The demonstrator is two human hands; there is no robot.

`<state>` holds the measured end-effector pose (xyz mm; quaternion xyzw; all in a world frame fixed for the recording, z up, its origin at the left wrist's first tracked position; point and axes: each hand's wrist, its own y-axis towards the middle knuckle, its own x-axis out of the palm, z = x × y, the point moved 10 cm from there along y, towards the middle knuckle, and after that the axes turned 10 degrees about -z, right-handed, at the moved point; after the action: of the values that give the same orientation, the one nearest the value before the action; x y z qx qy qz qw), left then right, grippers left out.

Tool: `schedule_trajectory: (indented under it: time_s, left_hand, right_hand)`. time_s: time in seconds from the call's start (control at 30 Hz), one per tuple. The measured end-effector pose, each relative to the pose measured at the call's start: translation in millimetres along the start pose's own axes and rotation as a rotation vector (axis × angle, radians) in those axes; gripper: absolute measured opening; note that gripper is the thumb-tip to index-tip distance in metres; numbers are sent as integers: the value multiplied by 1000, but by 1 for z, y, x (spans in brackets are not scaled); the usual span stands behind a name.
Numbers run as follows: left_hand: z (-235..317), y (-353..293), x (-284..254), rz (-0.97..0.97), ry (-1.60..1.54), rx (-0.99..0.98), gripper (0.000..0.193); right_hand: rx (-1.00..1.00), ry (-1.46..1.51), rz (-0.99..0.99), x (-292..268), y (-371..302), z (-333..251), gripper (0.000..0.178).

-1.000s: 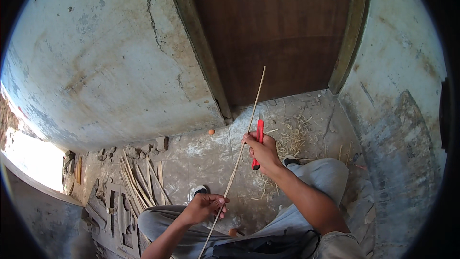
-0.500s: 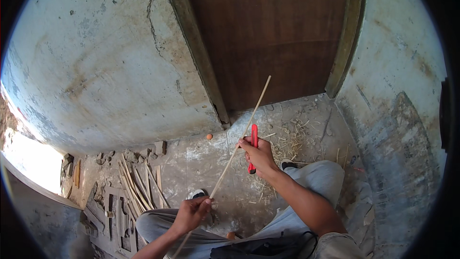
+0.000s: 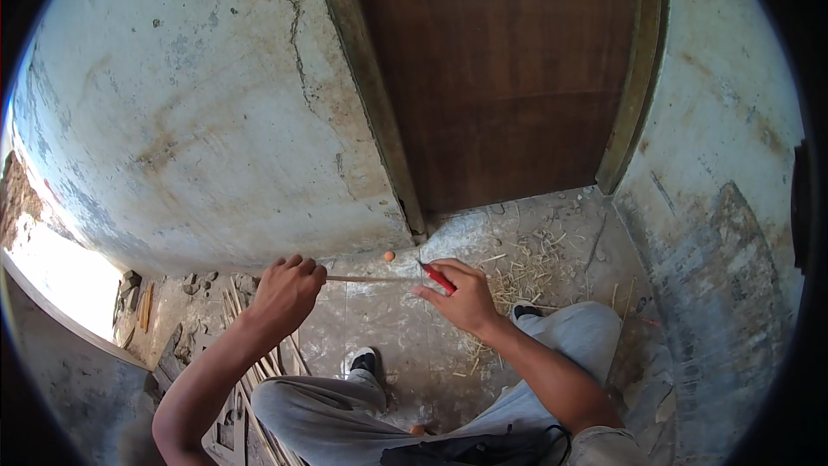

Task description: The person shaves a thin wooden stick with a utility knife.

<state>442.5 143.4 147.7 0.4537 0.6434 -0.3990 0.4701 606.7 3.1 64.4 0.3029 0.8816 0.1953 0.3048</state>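
Note:
My left hand (image 3: 283, 295), palm down with fingers curled, grips a thin pale wooden stick (image 3: 366, 279). It runs level to the right, toward my other hand, and blurs at that end. My right hand (image 3: 463, 300) is closed round a red box cutter (image 3: 440, 280), whose dark tip points up and left beside the stick's far end. Whether the blade touches the stick I cannot tell. The part of the stick inside my left fist is hidden.
Pale shavings (image 3: 539, 263) litter the floor before the brown door (image 3: 500, 86). Wooden strips (image 3: 259, 371) lie at lower left, by my knee. A small orange ball-like thing (image 3: 389, 256) sits near the cracked wall (image 3: 216, 138). My shoe (image 3: 365, 360) rests between.
My left hand has moved up and left, raising its end of the stick. The stick has swung from steeply slanted to level. The box cutter has tilted from upright to pointing up-left.

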Motion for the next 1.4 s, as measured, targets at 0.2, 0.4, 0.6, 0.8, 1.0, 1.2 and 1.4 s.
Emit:
schedule_trajectory:
  time_s: [0.2, 0.4, 0.6, 0.8, 1.0, 1.2, 1.4]
  left_hand:
    - [30, 28, -38, 22, 89, 162, 8]
    - [60, 47, -72, 90, 224, 273, 6]
    - [73, 61, -84, 54, 366, 231, 23]
    - [61, 40, -91, 564, -270, 41, 60]
    - [86, 45, 54, 336, -771, -67, 67]
    - [121, 57, 124, 93, -1214, -31, 36]
    - [48, 41, 122, 364, -1320, -246, 19]
  right_hand:
    - [136, 215, -234, 43, -6, 15, 42]
    - [395, 521, -402, 73, -16, 31, 30]
    - [436, 766, -353, 74, -16, 37, 25]
    - [447, 933, -121, 49, -7, 52, 27]
    - [435, 1022, 117, 22, -3, 67, 19]
    - [403, 1010, 139, 10, 0, 64, 20]
    - [309, 392, 263, -32, 6, 48, 22]
